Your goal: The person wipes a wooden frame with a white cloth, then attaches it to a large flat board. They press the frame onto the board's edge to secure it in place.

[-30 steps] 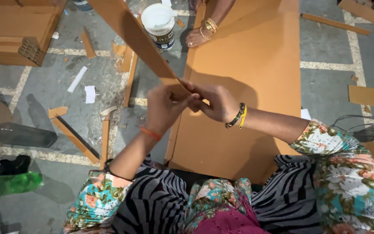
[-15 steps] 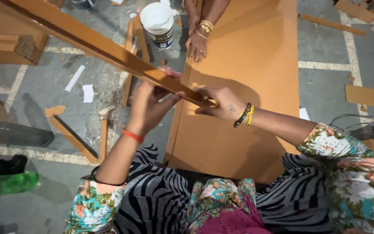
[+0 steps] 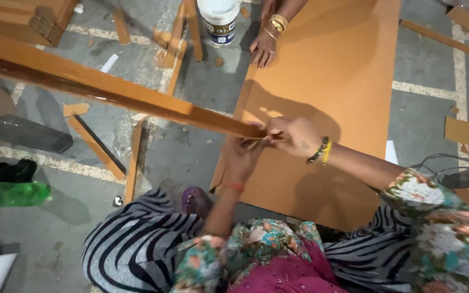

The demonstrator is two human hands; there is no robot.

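**Both hands grip end of long wooden strip above floor board**

A long orange-brown wooden strip [image 3: 109, 89] slants across the left half of the scene, its far end running out of frame at the upper left and its near end meeting the person's hands at the centre. The left hand [image 3: 243, 154] is closed around that end from below, an orange band on its wrist. The right hand [image 3: 294, 135] pinches the same tip from the right, its wrist wearing a dark and a yellow bangle [image 3: 321, 151]. The strip is held in the air, above the left edge of a large brown board [image 3: 343, 70] that lies flat on the grey concrete floor [image 3: 430, 125].

At the far edge of the board, another person's hand [image 3: 263, 50] with gold bangles rests open, palm down. Just to its left stands a white plastic bucket [image 3: 219, 19]. Short wood offcuts [image 3: 96, 146] lie scattered on the floor to the left, and a stack of boards [image 3: 23, 19] sits at the far left corner. A green plastic bottle [image 3: 9, 194] lies at the near left. A small brown offcut [image 3: 464, 132] lies on the floor at the right. The seated person's striped and floral clothing fills the near edge.
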